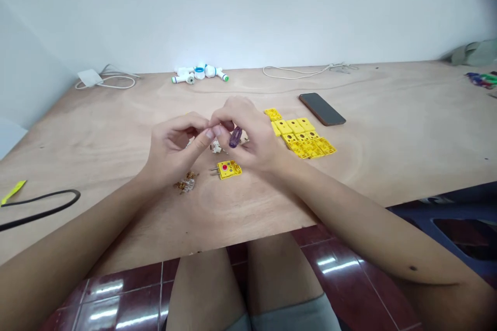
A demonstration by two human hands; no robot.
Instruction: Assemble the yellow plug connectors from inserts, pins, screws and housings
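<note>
My left hand (176, 145) and my right hand (248, 134) meet at the fingertips above the table. A purple screwdriver handle (235, 137) is held within my right hand. The fingers of my left hand are pinched against those of the right; anything between them is too small to make out. Below the hands lies an open yellow connector half (230, 169) with a red dot and two metal pins. Small brass and clear parts (187, 182) sit in a pile under my left hand. White small parts (218, 148) lie partly hidden behind the hands.
Several yellow housings (303, 137) are grouped on the wooden table (361, 165) at the right, near a phone (322, 108). White fittings (200, 72), a white cable (295, 73) and an adapter (90, 78) lie along the wall. A black cable (46, 209) curves at left.
</note>
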